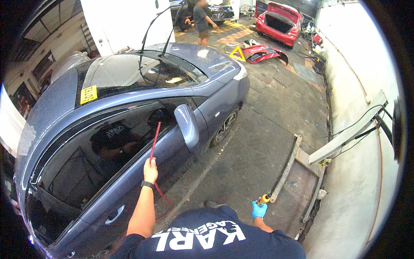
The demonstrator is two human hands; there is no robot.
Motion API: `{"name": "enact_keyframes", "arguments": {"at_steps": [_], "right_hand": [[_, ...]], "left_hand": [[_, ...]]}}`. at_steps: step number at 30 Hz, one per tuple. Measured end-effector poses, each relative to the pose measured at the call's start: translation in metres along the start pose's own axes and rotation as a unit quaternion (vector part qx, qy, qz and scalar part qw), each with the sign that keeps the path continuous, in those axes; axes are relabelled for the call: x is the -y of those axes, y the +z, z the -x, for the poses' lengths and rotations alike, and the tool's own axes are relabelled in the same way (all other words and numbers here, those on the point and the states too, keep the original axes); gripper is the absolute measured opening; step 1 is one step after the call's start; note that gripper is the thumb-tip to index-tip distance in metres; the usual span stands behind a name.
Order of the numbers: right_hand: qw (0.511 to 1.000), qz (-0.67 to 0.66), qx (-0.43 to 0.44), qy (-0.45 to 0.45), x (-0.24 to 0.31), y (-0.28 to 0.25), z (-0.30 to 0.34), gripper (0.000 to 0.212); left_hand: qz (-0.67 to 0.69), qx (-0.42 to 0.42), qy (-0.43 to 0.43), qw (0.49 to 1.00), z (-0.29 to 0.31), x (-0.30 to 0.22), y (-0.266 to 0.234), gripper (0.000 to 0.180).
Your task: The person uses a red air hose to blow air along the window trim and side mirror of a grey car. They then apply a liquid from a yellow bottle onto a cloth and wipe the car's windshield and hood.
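Note:
My left hand (151, 172), bare with a dark band at the wrist, is closed around a thin red hose (155, 140). One end of the hose points up in front of the car's dark side window (110, 144), and the rest loops down toward the floor. The blue-grey car (215, 93) stands along my left, its side mirror (186, 125) just ahead of that hand. Low on the right, my right hand (258, 210), in a blue glove, grips a yellow-orange tool (263, 200) with a dark end. Its exact kind is too small to make out.
A metal stand (286, 168) with a slanted post is on the right by the white wall (358, 56). Farther ahead lie a yellow warning triangle (236, 54) and a red bumper (265, 54). A red car (279, 26) has its trunk raised. Another person (201, 21) stands at the back.

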State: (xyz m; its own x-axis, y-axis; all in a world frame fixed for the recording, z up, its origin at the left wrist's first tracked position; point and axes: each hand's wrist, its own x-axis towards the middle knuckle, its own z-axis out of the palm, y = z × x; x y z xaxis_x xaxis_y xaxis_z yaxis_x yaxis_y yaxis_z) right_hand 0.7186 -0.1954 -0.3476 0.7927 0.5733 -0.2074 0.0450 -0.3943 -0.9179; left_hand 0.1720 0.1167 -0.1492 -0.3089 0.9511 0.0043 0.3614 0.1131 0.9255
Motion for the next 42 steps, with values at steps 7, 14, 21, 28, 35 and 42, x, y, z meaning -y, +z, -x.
{"name": "enact_keyframes", "arguments": {"at_steps": [7, 14, 21, 28, 35, 42], "right_hand": [[0.996, 0.077, -0.037, -0.008, -0.033, -0.004, -0.005, 0.054], [1.000, -0.011, -0.008, 0.020, -0.028, 0.004, -0.009, 0.052], [1.000, -0.006, -0.004, 0.018, -0.029, 0.010, -0.010, 0.047], [0.998, -0.004, 0.059, 0.018, -0.028, 0.004, -0.017, 0.049], [0.995, -0.067, 0.074, 0.017, -0.007, 0.025, -0.014, 0.050], [0.987, -0.050, 0.150, 0.016, 0.019, 0.034, -0.017, 0.043]], "left_hand": [[0.078, -0.022, -0.035, 0.996, 0.015, 0.007, -0.029, 0.025], [0.089, -0.085, 0.006, 0.992, 0.022, 0.014, -0.052, 0.026], [0.070, -0.043, -0.026, 0.996, 0.037, 0.008, -0.062, 0.023], [0.035, -0.064, -0.041, 0.997, 0.045, 0.020, -0.085, 0.025], [0.058, -0.117, -0.006, 0.991, 0.064, 0.025, -0.107, 0.029], [-0.104, -0.155, 0.065, 0.980, 0.091, 0.013, -0.117, 0.038]]}}
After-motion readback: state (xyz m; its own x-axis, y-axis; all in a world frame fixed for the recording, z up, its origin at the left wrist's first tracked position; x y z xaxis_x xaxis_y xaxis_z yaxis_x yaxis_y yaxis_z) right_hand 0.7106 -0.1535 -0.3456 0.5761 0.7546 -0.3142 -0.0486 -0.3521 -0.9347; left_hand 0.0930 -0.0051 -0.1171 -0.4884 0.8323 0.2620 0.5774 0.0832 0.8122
